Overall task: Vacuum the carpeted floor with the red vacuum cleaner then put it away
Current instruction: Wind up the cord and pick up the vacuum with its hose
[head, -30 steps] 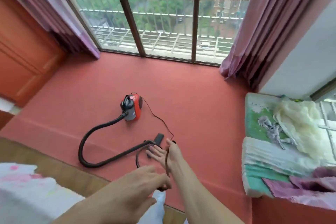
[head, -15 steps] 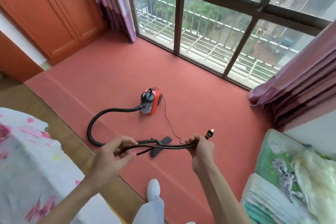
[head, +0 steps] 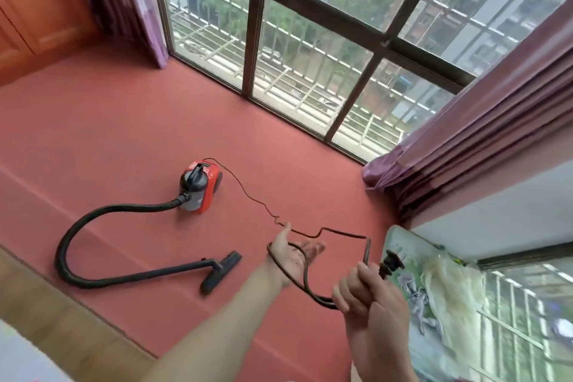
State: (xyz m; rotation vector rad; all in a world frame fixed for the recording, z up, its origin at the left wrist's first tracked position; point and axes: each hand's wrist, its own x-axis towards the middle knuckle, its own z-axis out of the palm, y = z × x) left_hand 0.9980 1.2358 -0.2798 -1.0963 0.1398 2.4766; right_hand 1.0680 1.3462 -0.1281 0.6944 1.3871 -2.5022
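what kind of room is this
Probably a bedroom or sunroom in an upper-floor flat: red carpet, tall barred window overlooking buildings, purple curtains, and bedding at the right edge.

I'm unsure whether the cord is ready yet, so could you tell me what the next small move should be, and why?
Probably carry the plug in the right hand toward an outlet, none of which is in view. The left hand lies open under a loop of cord, and the red vacuum cleaner sits idle on the carpet.
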